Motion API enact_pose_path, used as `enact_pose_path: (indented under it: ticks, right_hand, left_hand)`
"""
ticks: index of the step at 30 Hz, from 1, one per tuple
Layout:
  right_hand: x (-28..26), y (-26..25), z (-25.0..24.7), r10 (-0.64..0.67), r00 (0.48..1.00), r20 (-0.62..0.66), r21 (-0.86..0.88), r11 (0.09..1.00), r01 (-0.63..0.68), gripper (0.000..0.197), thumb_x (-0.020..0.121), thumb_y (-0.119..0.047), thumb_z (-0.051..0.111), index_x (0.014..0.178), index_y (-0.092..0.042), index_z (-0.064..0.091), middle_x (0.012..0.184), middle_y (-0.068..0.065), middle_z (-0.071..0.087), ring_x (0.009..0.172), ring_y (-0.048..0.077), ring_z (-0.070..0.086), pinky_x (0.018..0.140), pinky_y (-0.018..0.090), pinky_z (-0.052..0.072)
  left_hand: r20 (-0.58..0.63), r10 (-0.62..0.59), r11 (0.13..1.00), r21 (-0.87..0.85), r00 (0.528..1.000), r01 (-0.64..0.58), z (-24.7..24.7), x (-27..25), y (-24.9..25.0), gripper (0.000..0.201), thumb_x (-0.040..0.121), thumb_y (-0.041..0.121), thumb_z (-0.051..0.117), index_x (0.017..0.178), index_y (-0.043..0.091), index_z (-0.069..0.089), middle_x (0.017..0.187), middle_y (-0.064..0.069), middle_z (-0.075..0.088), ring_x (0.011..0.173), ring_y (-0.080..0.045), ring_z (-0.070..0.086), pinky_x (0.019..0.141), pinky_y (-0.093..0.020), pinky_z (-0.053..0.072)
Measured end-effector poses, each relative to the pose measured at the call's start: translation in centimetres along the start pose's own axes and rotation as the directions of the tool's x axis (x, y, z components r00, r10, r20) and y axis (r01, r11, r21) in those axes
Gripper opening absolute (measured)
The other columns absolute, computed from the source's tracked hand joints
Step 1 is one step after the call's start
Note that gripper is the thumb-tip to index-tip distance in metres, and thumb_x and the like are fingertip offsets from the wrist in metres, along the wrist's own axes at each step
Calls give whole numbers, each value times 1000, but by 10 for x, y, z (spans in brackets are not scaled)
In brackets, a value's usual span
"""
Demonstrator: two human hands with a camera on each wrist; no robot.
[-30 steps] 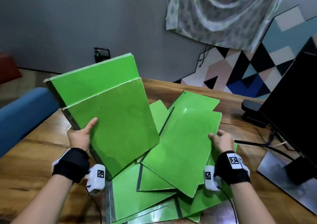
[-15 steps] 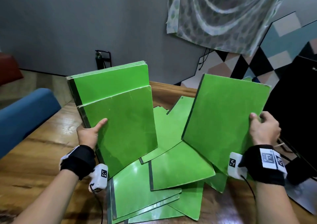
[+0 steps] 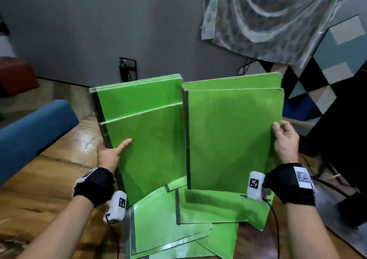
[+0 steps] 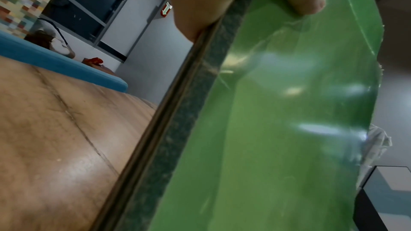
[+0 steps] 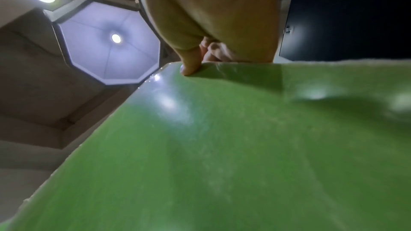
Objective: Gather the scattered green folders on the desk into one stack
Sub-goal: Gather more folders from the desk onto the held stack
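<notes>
Two bundles of flat green card folders with dark spine strips are held upright above the wooden tabletop [image 3: 49, 171], side by side, their inner edges touching or nearly so.
Left bundle of green folders [image 3: 147, 139]: several sheets, top edges staggered; left hand [image 3: 111, 155] grips its spine edge, thumb across the front face, other fingers hidden behind.
Right bundle of green folders [image 3: 232, 139]: at least two sheets, the rear one standing slightly higher; right hand [image 3: 286, 141] pinches its outer edge, thumb on the front.
Loose green folders [image 3: 178, 225]: several, lying flat and overlapping at differing angles on the tabletop directly below the held bundles.
Black wrist straps with white marker-tagged camera units: one on each wrist.
Black monitor [image 3: 341, 131]: at right, on a grey base.
Blue padded seat [image 3: 33, 127]: at left, beyond the tabletop edge.
Patterned cloth [image 3: 268, 20]: hanging on the grey wall.
</notes>
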State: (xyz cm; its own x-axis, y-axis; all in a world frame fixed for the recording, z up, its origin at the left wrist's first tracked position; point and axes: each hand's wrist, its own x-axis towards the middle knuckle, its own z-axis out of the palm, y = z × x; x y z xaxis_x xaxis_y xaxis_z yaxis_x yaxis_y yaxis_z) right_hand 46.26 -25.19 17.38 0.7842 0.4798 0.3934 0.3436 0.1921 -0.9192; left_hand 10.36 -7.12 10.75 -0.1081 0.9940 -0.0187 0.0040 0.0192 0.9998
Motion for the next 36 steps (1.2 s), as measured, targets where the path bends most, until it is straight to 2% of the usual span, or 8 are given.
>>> enact_pose_path:
  ticks: [4,7,13,18,23,26,32,36]
  right_hand:
    - [-13,26,53,68,983,172,89,992,-84,30,95,0,42,79,-22,54,66,-13,66,58,-13,55,62,5,45]
    - [-27,34,96,122,959,257,234,955,-184,16,94,-10,47,80,-17,51,79,-2,59,65,-7,57,71,14,44]
    - [-46,50,161,200,847,493,345,849,-401,70,40,-62,82,93,-23,59,90,-9,70,81,5,63,75,20,52]
    - [-52,49,180,274,745,608,128,893,-432,102,44,-52,83,130,-17,40,129,9,57,111,20,58,96,36,48]
    - [-54,48,181,276,795,540,108,914,-391,41,78,-3,69,115,-12,52,115,16,62,96,23,61,77,20,55]
    - [-53,32,180,209,842,497,218,910,-354,53,69,-24,75,116,-16,52,115,8,62,104,22,60,91,33,52]
    - [-55,5,188,145,860,489,185,947,-264,86,77,-24,71,143,-14,18,147,7,34,134,20,37,114,36,29]
    - [-72,25,191,213,807,551,-25,971,-239,101,79,-33,70,149,-16,-1,158,5,8,145,17,11,120,39,9]
  left_hand:
    - [4,-41,999,20,999,41,-3,3,-5,80,60,36,81,118,-5,44,123,-25,55,118,-35,52,107,-48,38]
    - [23,-23,1000,5,999,23,-4,4,-8,110,41,60,81,120,-5,41,125,-26,54,119,-35,51,108,-50,36]
    - [120,54,999,0,991,-55,-9,7,-20,27,72,-4,70,91,9,58,100,-15,62,83,-12,63,74,-17,53]
    - [203,24,1000,-2,979,-24,-15,0,-25,83,47,30,85,117,-1,53,106,-12,64,98,-23,60,91,-30,44]
    - [163,36,999,-27,986,-32,-12,-5,-23,41,71,9,75,108,4,58,87,8,71,79,-2,65,74,-14,46]
    - [172,148,986,-96,974,-133,-10,-2,-1,28,73,2,70,85,24,57,57,32,65,61,17,61,57,-3,45]
    - [122,349,922,-221,929,-317,-5,12,21,55,56,25,82,101,29,51,98,11,63,80,11,64,71,-10,53]
    - [83,307,943,-164,948,-291,-10,20,3,35,72,4,72,91,29,56,76,21,71,72,13,63,71,-10,53]
